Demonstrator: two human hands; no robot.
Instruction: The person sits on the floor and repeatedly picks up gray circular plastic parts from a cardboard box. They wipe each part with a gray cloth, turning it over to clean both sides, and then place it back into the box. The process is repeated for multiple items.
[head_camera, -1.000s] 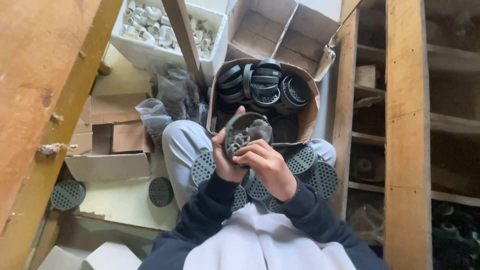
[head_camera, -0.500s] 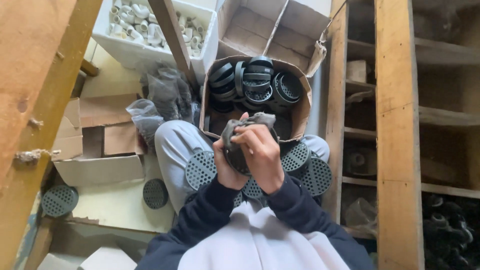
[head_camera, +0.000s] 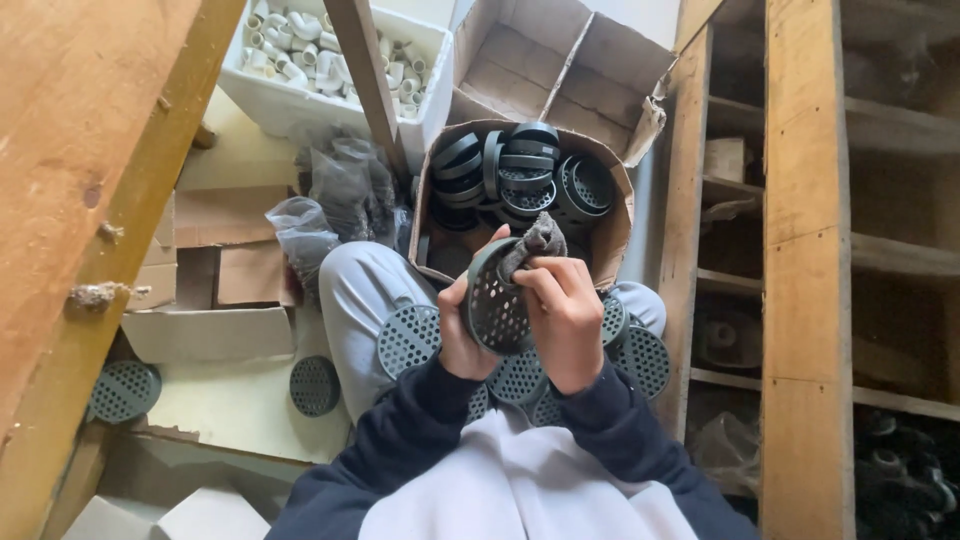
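Note:
My left hand (head_camera: 458, 335) grips a round grey perforated drain cover (head_camera: 495, 300) by its edge, its holed face turned toward me. My right hand (head_camera: 566, 310) pinches a grey rag (head_camera: 535, 240) against the cover's upper rim. Both hands are held above my lap, just in front of an open cardboard box (head_camera: 622, 215) packed with several more dark round covers (head_camera: 520, 170). Several loose perforated covers (head_camera: 640, 360) lie on my lap and around my knees.
A white bin of white pipe fittings (head_camera: 320, 60) sits at the back left, an empty cardboard box (head_camera: 560, 60) beside it. Plastic bags (head_camera: 340, 190) lie by my left knee. Two stray covers (head_camera: 315, 385) rest on cardboard. Wooden shelving (head_camera: 810, 270) stands at right, a wooden beam (head_camera: 90, 200) at left.
The cover has turned from its hollow side to its perforated face toward me. The rag moved from inside the cover up over its top rim.

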